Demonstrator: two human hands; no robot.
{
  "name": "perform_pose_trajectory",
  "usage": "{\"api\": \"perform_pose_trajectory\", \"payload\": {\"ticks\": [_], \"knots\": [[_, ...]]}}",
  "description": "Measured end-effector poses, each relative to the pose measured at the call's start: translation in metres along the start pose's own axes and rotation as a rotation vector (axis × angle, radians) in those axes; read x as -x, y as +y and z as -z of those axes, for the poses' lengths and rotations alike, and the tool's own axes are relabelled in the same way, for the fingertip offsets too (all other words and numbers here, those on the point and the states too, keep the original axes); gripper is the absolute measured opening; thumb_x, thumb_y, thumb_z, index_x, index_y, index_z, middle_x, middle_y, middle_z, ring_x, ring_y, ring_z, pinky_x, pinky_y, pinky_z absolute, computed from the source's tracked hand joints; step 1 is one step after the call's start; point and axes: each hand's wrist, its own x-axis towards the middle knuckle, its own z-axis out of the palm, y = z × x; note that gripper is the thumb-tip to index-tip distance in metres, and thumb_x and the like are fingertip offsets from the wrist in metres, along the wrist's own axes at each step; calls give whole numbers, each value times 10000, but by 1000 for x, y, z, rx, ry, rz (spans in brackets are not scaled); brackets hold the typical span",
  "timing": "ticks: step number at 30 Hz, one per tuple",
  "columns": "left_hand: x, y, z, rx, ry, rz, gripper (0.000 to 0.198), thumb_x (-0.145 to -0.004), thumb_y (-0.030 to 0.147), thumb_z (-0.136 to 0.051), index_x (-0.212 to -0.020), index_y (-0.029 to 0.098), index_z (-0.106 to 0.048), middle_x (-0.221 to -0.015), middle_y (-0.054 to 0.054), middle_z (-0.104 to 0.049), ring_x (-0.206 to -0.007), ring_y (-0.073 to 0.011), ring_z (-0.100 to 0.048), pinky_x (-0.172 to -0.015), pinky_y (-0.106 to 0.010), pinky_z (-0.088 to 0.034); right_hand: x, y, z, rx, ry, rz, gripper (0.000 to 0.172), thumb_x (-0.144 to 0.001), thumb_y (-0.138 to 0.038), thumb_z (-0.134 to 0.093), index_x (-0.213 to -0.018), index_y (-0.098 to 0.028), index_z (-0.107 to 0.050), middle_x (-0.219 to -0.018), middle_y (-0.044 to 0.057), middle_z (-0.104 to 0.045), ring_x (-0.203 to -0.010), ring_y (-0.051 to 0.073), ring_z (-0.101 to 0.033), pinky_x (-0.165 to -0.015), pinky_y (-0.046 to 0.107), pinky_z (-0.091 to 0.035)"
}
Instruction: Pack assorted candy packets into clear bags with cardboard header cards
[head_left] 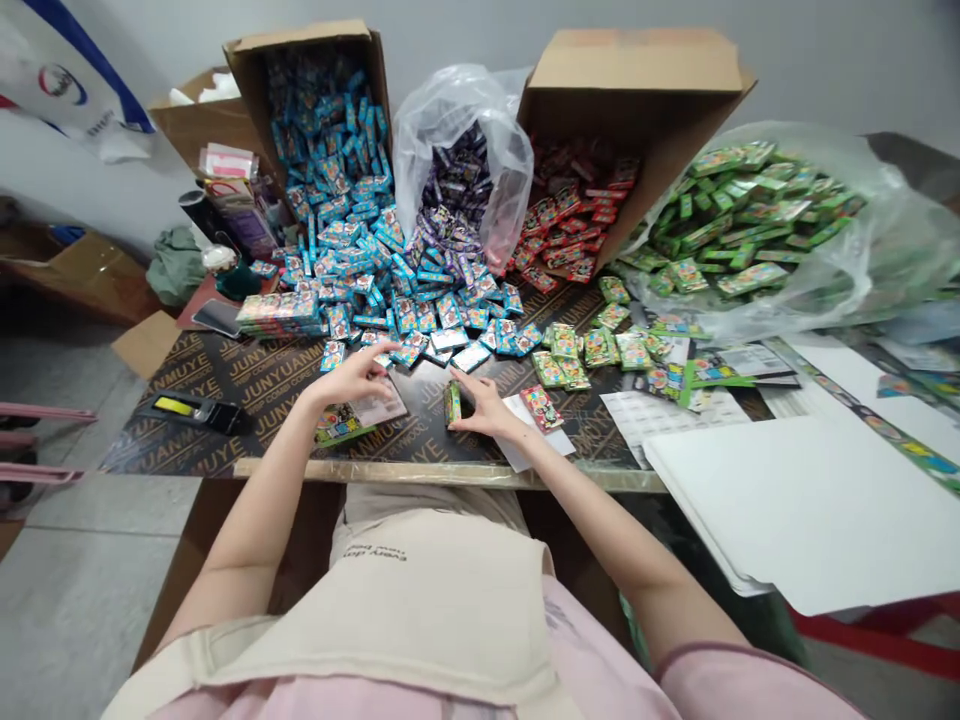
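My right hand (484, 405) is closed on a small stack of green packets (452, 402), held upright on the dark table (225, 375). My left hand (352, 378) reaches forward with its fingers stretched toward the near edge of the blue packet pile (360, 270); its fingertips touch a blue packet (385, 358) there. A printed card (360, 412) lies under the left hand. A red packet (541, 407) lies on white paper just right of my right hand.
Tipped cardboard boxes at the back spill blue packets and red packets (570, 225). A clear bag (457, 150) holds purple packets; another bag (757, 215) holds green ones. White boards (810, 500) lie at right. A black tool with a yellow label (191, 410) lies at left.
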Motion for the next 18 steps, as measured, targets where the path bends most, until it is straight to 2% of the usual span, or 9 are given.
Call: {"api": "perform_pose_trajectory", "payload": {"ticks": [2, 3, 5, 9, 11, 14, 18], "knots": [[-1, -17, -13, -119, -204, 92, 536, -602, 249, -785, -1116, 203, -639, -798, -14, -641, -704, -179, -608, -675, -290, -486, 6, 0, 4, 274, -77, 10, 908, -607, -424, -783, -1411, -220, -414, -1423, 176, -483, -1335, 385, -410, -1080, 620, -189], [0, -25, -22, -194, -237, 125, 516, -604, 255, -781, -1100, 196, -649, -814, -28, -647, -747, -202, -620, -716, -313, -487, 8, 0, 7, 365, -102, 15, 859, -622, -416, -767, -1389, -214, -439, -1401, 182, -506, -1337, 394, -406, -1069, 635, -174], [5, -40, -41, -348, -175, 133, 561, -581, 308, -801, -1108, 187, -653, -917, -83, -662, -882, -267, -627, -822, -377, -473, 12, -2, 11, 456, -128, 24, 772, -620, -399, -756, -1323, -209, -499, -1355, 175, -551, -1333, 400, -408, -1061, 635, -168], [24, -56, -64, -540, -133, 26, 986, -416, 431, -873, -1312, 205, -528, -1223, -168, -575, -1159, -380, -518, -1035, -525, -316, 20, -8, 17, 329, -28, -32, 715, -596, -398, -755, -1246, -220, -516, -1299, 130, -590, -1236, 354, -512, -1059, 555, -252], [33, -58, -67, -591, -119, 9, 1081, -425, 409, -870, -1391, 197, -435, -1260, -176, -547, -1193, -383, -491, -1068, -538, -263, 24, -13, 19, 203, 62, -62, 710, -597, -419, -750, -1231, -218, -501, -1256, 115, -600, -1176, 319, -550, -1032, 496, -323], [41, -52, -69, -583, -62, -12, 1072, -554, 359, -813, -1469, 159, -291, -1251, -177, -550, -1188, -351, -500, -1056, -490, -302, 27, -25, 22, 122, 168, -39, 697, -596, -444, -747, -1206, -218, -496, -1247, 116, -576, -1181, 309, -531, -1008, 449, -364], [42, -31, -72, -463, 55, -97, 1164, -590, 348, -796, -1514, 150, -115, -1293, -167, -529, -1192, -324, -499, -1033, -442, -355, 29, -47, 21, 304, 221, 36, 725, -596, -467, -756, -1227, -223, -496, -1290, 128, -542, -1298, 372, -407, -1049, 492, -279]]}}
